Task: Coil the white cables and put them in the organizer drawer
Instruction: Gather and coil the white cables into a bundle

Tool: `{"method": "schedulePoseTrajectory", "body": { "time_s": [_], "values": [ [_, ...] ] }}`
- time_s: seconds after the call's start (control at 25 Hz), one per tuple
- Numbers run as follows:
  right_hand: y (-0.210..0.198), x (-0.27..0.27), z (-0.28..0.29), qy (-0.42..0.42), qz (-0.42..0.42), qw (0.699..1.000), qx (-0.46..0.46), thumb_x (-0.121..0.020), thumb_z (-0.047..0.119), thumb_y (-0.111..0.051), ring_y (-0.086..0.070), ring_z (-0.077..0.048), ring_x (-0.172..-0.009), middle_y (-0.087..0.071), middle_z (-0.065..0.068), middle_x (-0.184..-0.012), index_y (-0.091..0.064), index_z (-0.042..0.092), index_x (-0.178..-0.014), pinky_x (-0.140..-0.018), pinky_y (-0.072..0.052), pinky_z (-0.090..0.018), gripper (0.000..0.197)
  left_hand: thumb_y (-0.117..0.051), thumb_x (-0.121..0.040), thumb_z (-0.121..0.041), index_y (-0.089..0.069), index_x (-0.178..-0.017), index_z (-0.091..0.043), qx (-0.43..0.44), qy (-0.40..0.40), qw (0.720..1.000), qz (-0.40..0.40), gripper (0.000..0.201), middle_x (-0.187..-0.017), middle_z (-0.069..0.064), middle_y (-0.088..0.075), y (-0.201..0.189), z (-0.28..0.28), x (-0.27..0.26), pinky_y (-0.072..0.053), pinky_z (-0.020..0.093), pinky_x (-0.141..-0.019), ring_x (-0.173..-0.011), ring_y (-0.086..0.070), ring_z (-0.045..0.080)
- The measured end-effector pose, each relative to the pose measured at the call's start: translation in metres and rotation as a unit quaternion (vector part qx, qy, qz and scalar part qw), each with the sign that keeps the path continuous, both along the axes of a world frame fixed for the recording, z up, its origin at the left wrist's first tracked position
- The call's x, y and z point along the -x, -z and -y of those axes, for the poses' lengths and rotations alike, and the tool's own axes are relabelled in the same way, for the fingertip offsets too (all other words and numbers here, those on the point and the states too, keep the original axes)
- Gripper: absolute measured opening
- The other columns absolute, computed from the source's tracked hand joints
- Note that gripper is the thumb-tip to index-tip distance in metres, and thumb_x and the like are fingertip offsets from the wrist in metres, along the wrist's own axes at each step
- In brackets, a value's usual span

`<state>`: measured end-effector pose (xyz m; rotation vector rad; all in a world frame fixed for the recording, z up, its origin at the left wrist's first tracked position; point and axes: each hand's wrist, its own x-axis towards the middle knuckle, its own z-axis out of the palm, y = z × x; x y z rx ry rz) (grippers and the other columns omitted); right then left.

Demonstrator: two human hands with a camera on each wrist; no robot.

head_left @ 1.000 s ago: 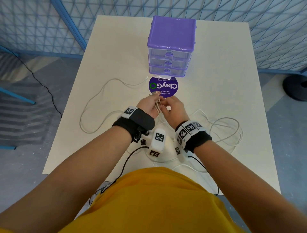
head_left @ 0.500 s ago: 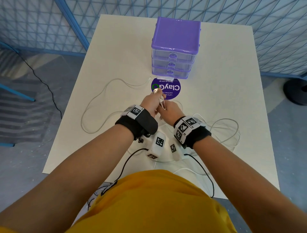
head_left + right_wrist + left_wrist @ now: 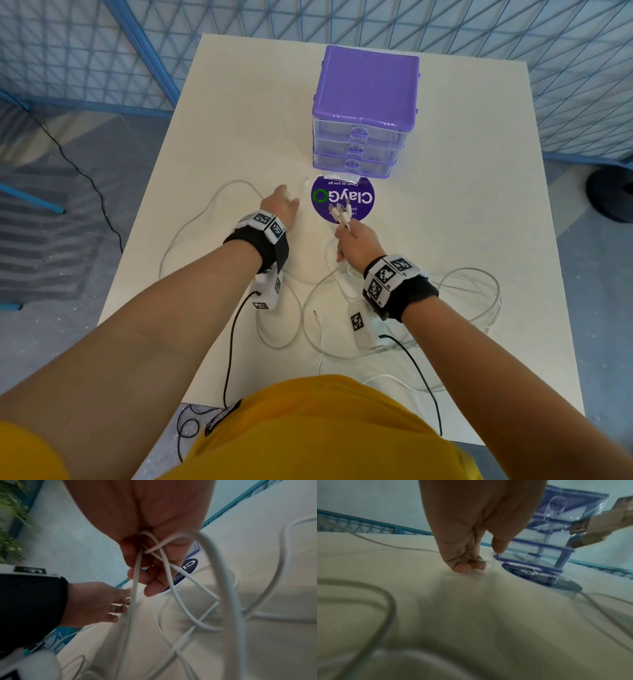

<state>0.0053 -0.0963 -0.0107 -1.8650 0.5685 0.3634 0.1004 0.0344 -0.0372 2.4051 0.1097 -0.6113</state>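
Observation:
My right hand (image 3: 352, 240) grips a bundle of white cable ends (image 3: 339, 216), their plugs sticking up over a round purple sticker (image 3: 356, 197). In the right wrist view the cables (image 3: 166, 574) hang from my right hand (image 3: 145, 561) in loose loops. My left hand (image 3: 279, 207) reaches forward and left, fingertips (image 3: 465, 565) down on the table beside a loose cable end (image 3: 304, 185); nothing is plainly held in it. The purple organizer (image 3: 366, 85) stands behind the sticker with its three clear drawers (image 3: 358, 137) pushed in.
One long white cable (image 3: 191, 226) loops over the left of the white table (image 3: 239, 120). More cable loops (image 3: 479, 291) lie to the right and near the front edge. Blue mesh fencing (image 3: 548, 51) surrounds the table.
Both hands were together on the cable ends. My left hand has let go and moved left and forward toward the loose cable end; my right hand keeps the bundle.

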Motion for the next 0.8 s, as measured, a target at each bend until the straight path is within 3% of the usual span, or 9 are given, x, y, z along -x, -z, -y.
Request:
{"method": "schedulePoseTrajectory", "body": {
  "time_s": [0.12,0.24,0.36,0.48,0.56,0.64,0.8],
  "values": [
    [0.001,-0.002,0.003,-0.017,-0.009,1.0,0.015,-0.094,0.011,-0.033,-0.047,-0.021,-0.057,-0.047,-0.008,-0.069,-0.04,0.011,-0.079,-0.052,-0.042,-0.024,0.017,-0.04,-0.095,-0.016,-0.062,-0.118,-0.006,0.02,-0.003,1.0,0.008,0.033,-0.128,0.014,-0.061,0.003,0.004,0.014,-0.034,0.026,-0.096,-0.12,-0.052,0.03],
    [0.0,-0.002,0.008,0.032,-0.001,0.999,0.003,-0.094,0.009,-0.032,-0.046,-0.013,-0.055,-0.05,-0.004,-0.067,-0.04,0.008,-0.09,-0.05,-0.036,-0.022,0.009,-0.044,-0.094,-0.018,-0.067,-0.109,-0.006,0.124,-0.082,0.988,0.051,0.03,-0.114,0.015,-0.068,-0.003,0.018,0.04,-0.038,0.02,-0.081,-0.106,-0.059,0.029],
    [-0.004,-0.002,0.009,0.091,0.048,0.994,0.024,-0.092,0.006,-0.035,-0.046,-0.021,-0.063,-0.054,-0.011,-0.076,-0.038,0.008,-0.087,-0.058,-0.037,-0.03,0.006,-0.05,-0.092,-0.017,-0.068,-0.105,-0.004,0.211,-0.098,0.964,0.126,0.026,-0.104,0.015,-0.07,-0.021,0.037,0.067,-0.038,0.007,-0.064,-0.086,-0.057,0.016],
    [-0.013,0.002,0.006,0.126,0.117,0.985,-0.01,-0.093,0.008,-0.032,-0.045,-0.014,-0.058,-0.051,0.001,-0.065,-0.039,0.014,-0.077,-0.058,-0.037,-0.026,0.019,-0.053,-0.09,-0.015,-0.068,-0.102,-0.005,0.224,-0.055,0.95,0.212,0.022,-0.103,0.011,-0.071,-0.034,0.044,0.084,-0.036,0.003,-0.066,-0.087,-0.056,0.01],
    [-0.022,0.004,0.008,0.147,0.155,0.977,-0.028,-0.094,0.007,-0.031,-0.044,-0.011,-0.057,-0.049,0.003,-0.064,-0.038,0.022,-0.07,-0.054,-0.037,-0.02,0.029,-0.053,-0.089,-0.016,-0.069,-0.1,-0.008,0.217,-0.033,0.947,0.234,0.021,-0.101,0.009,-0.071,-0.039,0.045,0.092,-0.038,0.014,-0.069,-0.087,-0.058,0.012],
    [-0.028,0.009,0.009,0.147,0.18,0.972,-0.04,-0.094,0.007,-0.031,-0.044,-0.01,-0.059,-0.048,0.004,-0.066,-0.042,0.018,-0.074,-0.052,-0.037,-0.016,0.025,-0.054,-0.088,-0.019,-0.068,-0.1,-0.01,0.218,-0.026,0.946,0.237,0.021,-0.099,0.007,-0.071,-0.043,0.045,0.098,-0.04,0.021,-0.072,-0.087,-0.061,0.016],
    [-0.039,0.022,0.007,0.122,0.204,0.968,-0.082,-0.095,0.01,-0.034,-0.047,-0.007,-0.062,-0.048,0.004,-0.067,-0.047,0.013,-0.08,-0.054,-0.041,-0.012,0.02,-0.055,-0.089,-0.022,-0.064,-0.097,-0.006,0.24,-0.059,0.95,0.191,0.02,-0.091,0.009,-0.072,-0.056,0.049,0.107,-0.041,0.023,-0.073,-0.079,-0.059,0.013]
  ]
}}
